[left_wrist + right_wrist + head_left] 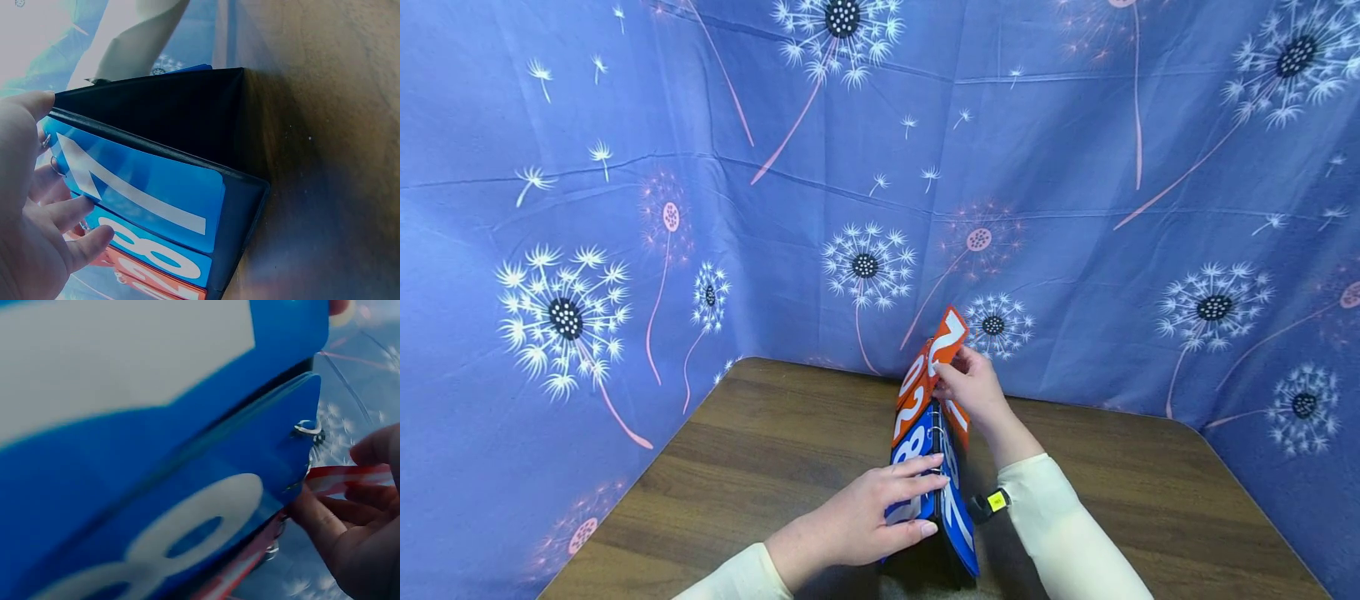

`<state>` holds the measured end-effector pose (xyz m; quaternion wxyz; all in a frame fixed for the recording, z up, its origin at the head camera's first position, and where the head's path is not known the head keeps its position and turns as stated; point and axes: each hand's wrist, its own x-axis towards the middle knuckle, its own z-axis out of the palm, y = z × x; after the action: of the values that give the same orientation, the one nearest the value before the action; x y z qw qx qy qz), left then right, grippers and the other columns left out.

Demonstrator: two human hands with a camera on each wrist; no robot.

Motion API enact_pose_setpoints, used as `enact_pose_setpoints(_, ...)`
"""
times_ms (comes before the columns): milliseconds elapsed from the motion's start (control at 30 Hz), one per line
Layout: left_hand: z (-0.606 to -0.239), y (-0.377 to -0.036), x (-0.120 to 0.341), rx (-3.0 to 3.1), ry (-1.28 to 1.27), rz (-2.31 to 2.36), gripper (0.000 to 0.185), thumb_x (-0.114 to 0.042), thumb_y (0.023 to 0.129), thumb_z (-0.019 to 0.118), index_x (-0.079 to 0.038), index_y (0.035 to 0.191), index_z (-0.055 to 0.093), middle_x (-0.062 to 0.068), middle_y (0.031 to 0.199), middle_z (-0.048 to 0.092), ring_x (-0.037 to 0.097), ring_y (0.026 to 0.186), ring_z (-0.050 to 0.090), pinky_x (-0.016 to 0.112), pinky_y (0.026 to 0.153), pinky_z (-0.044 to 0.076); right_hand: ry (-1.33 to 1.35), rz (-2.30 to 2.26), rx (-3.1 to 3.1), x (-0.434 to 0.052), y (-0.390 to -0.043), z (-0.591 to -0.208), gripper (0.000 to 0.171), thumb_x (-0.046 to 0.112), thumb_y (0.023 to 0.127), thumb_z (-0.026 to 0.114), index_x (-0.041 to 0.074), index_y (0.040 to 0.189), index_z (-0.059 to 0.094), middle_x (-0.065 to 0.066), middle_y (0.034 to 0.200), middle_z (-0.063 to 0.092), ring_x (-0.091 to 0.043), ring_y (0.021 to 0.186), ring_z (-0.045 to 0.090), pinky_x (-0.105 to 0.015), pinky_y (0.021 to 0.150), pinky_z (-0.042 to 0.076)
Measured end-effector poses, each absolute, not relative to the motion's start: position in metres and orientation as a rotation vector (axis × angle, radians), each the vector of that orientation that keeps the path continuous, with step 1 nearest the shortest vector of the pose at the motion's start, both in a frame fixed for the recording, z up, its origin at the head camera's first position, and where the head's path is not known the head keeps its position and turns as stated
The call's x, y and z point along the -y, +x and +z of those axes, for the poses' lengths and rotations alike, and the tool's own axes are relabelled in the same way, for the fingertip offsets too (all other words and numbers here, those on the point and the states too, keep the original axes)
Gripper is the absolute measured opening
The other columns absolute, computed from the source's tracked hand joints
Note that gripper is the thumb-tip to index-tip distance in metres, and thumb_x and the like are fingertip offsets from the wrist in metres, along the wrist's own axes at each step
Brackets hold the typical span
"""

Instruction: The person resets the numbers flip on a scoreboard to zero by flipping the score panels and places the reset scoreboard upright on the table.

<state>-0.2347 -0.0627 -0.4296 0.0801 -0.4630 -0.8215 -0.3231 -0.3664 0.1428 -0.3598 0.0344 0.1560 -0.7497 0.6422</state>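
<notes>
A tabletop flip scoreboard (934,533) stands like a tent on the table, with blue number cards (958,521) at its near end and red ones (910,408) at its far end, hung on metal rings along the ridge. My left hand (883,508) rests on the near part, fairly straight fingers lying over the blue cards up to the ridge, thumb at the top edge. My right hand (973,387) pinches a red number card (951,333), raised above the ridge at the far end. In the right wrist view, that card is seen edge-on between fingers and thumb.
The brown wooden table (760,442) extends on both sides of the scoreboard. A blue cloth with dandelion prints (775,225) hangs behind and at the sides. A black strap with a yellow tag (996,501) is at my right wrist.
</notes>
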Motion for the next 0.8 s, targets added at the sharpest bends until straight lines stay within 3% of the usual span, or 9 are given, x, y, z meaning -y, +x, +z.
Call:
enact_pose_setpoints(133,-0.429,-0.234,0.063,2.461,-1.387,-0.988,0.050,-0.041,0.106,0.054,-0.022,0.152,0.052,-0.002,0.166,0.040,0.018,0.151,0.044,0.045,0.117,0.045,0.646,1.604,2.493,-0.136,-0.369,-0.351,0.047,0.015,0.100,0.061,0.003,0.145,0.056,-0.025,0.130,0.069,-0.039,0.105,0.071,-0.044,0.082,0.064)
enact_pose_setpoints(267,-0.429,-0.234,0.063,2.450,-1.396,-0.994,0.050,-0.041,0.106,0.054,-0.020,0.152,0.053,0.000,0.166,0.040,0.018,0.151,0.043,0.045,0.117,0.045,0.714,1.233,2.620,-0.130,-0.368,-0.343,0.049,0.019,0.096,0.066,0.009,0.144,0.060,-0.016,0.128,0.073,-0.027,0.109,0.074,-0.044,0.093,0.060)
enact_pose_setpoints(433,-0.429,-0.234,0.063,2.444,-1.403,-1.001,0.050,-0.040,0.106,0.054,-0.019,0.152,0.053,0.001,0.166,0.040,0.019,0.151,0.043,0.044,0.117,0.045,0.748,0.931,2.774,-0.124,-0.372,-0.341,0.045,0.030,0.095,0.073,0.016,0.137,0.068,-0.009,0.117,0.075,-0.021,0.092,0.070,-0.039,0.080,0.058)
enact_pose_setpoints(633,-0.429,-0.234,0.064,2.458,-1.402,-0.969,0.050,-0.041,0.107,0.052,-0.022,0.153,0.051,0.000,0.166,0.040,0.019,0.151,0.044,0.045,0.116,0.046,0.749,0.754,2.903,-0.128,-0.382,-0.348,0.047,0.046,0.087,0.081,0.020,0.125,0.072,-0.004,0.123,0.072,-0.025,0.109,0.065,-0.048,0.095,0.056)
enact_pose_setpoints(800,-0.428,-0.234,0.064,2.465,-1.395,-0.943,0.050,-0.043,0.107,0.051,-0.024,0.153,0.050,-0.001,0.166,0.040,0.020,0.150,0.046,0.047,0.115,0.047,0.749,0.796,2.913,-0.134,-0.394,-0.353,0.051,0.054,0.076,0.087,0.020,0.106,0.065,-0.002,0.095,0.064,-0.020,0.087,0.057,-0.035,0.075,0.049)
